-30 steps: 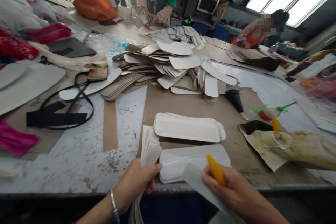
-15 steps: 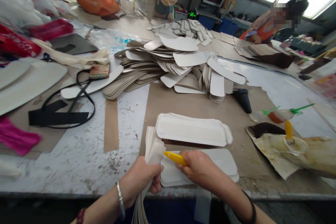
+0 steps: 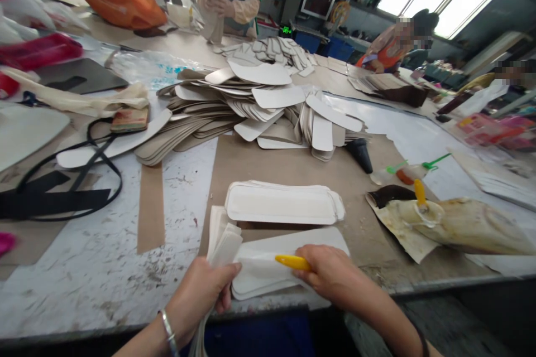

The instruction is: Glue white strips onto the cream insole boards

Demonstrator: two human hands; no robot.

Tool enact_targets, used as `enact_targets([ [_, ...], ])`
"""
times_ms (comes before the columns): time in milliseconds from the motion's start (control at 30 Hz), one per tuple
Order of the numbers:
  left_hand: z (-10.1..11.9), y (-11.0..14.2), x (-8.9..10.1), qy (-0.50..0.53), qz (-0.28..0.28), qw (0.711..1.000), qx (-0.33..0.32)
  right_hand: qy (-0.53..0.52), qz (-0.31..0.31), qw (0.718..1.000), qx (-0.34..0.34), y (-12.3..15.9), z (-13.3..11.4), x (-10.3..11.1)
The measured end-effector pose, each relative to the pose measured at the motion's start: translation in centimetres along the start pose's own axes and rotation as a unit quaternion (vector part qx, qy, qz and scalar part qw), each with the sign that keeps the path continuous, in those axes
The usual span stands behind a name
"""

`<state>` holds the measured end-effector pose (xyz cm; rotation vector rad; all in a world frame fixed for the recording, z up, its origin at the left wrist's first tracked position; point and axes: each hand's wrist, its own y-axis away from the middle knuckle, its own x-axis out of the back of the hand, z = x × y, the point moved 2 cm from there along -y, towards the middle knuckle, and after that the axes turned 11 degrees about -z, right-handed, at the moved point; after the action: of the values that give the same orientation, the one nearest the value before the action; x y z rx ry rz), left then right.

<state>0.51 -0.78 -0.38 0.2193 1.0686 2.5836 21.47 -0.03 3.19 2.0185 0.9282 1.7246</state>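
Observation:
My left hand (image 3: 209, 287) is closed around a bundle of thin off-white strips (image 3: 221, 242), whose lower ends hang over the table's front edge. My right hand (image 3: 322, 270) grips a yellow-handled tool (image 3: 293, 262); its working end is hidden under the hand. Beneath that hand lies the near stack of white rounded pieces (image 3: 255, 281), with a pale strip across its top reaching toward the left thumb. Just beyond is another stack of long white pieces (image 3: 280, 203), lying flat on brown board.
A big heap of grey-white cut pieces (image 3: 259, 100) spans the table behind. To the right lie a stained wrapped container (image 3: 460, 223) with a yellow handle upright in it, small bottles (image 3: 412, 173) and a black cone (image 3: 359, 155). Black straps (image 3: 62, 201) lie left. Co-workers stand beyond.
The view has swung right, so the scene sits further left. My right hand has moved rightward from the strip bundle over the near stack, where a pale strip now lies across the top.

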Motion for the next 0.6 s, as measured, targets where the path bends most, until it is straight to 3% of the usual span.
enact_targets([
  [100,0.0,0.1,0.0,-0.015,-0.007,1.0,0.0,-0.038,0.064,0.995,-0.059,2.4,4.6,-1.1],
  [200,-0.1,0.0,-0.1,-0.026,-0.015,1.0,0.006,-0.059,0.134,0.983,-0.106,3.5,7.3,-1.6],
  [367,-0.2,-0.2,-0.2,-0.059,-0.013,0.998,-0.003,0.016,0.15,0.974,-0.17,2.5,7.3,-1.5],
  [600,0.1,-0.4,-0.5,-0.056,-0.011,0.997,0.046,0.066,0.146,0.97,-0.185,1.1,7.8,-2.1],
])
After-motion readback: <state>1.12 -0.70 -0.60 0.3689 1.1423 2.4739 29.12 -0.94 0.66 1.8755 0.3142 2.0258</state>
